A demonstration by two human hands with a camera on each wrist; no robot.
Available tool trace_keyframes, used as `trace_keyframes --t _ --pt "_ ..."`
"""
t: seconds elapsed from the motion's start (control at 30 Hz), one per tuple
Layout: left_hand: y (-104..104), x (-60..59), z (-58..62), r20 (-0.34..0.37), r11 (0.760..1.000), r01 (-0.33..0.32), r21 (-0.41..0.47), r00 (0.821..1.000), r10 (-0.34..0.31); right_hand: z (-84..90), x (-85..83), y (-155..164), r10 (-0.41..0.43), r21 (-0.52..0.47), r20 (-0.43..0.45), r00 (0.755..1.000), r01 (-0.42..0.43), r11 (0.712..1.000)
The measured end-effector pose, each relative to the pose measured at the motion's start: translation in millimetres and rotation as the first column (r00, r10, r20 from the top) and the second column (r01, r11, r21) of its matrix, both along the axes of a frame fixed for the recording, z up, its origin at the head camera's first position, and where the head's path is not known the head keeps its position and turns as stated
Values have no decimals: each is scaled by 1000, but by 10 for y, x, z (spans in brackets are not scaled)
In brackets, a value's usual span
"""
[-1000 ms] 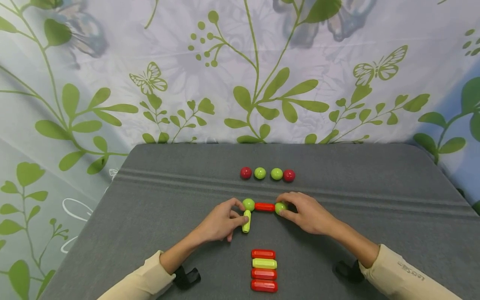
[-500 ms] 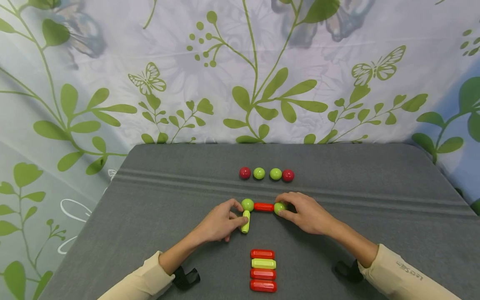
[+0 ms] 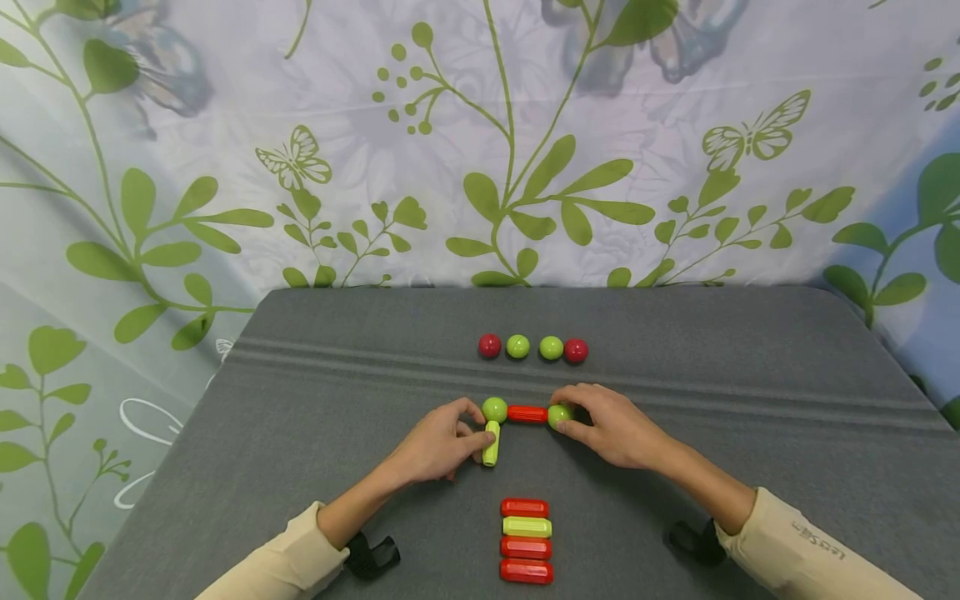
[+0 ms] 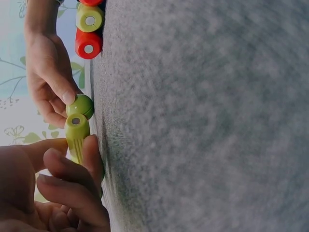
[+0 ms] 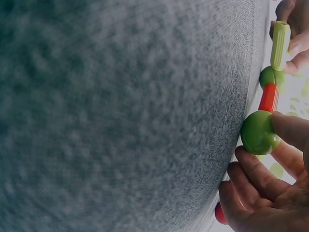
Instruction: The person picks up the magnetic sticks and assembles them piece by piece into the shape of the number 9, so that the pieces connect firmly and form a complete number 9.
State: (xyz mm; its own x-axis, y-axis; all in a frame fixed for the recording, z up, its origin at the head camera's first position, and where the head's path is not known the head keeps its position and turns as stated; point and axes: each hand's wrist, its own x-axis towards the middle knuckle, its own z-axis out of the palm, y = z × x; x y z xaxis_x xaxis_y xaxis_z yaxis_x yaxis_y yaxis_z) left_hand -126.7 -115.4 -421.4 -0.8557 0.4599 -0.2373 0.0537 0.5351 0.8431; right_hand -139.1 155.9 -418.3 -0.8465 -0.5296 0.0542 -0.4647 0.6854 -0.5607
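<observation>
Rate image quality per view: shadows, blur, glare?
Head: fairly even light, mostly sharp, soft shadow below the right hand; left wrist: the grey tabletop fills most of the frame and is soft, lacking crisp weave up close; right wrist: tabletop blurred too, darker toward the left edge, with a small glint on the nearest green ball.

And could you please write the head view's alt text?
A person's left hand pinches a lime rod and their right hand a green ball, ends of an L-shaped chain of rods and balls. On the gray table, four balls lie beyond, four rods nearer.
</observation>
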Motion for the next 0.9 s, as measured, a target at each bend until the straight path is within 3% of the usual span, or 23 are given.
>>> trace_keyframes --t 0.17,0.33,0.73,0.9 --pt "-13 -35 8 -31 1000 -4 -6 1000 4 11 0 -2 -3 -5 2 1000 3 1000" --pt "-37 -123 37 -116 999 -42 -10 992 40 18 0 -2 -5 -10 -4 1000 5 1000" --pt "-76 -421 27 -255 979 -195 61 945 204 13 -7 6 5 -14 -5 1000 -5 1000" --pt "-72 -583 15 -249 969 -231 93 937 247 15 -3 -1 1 -13 -16 1000 -2 1000"
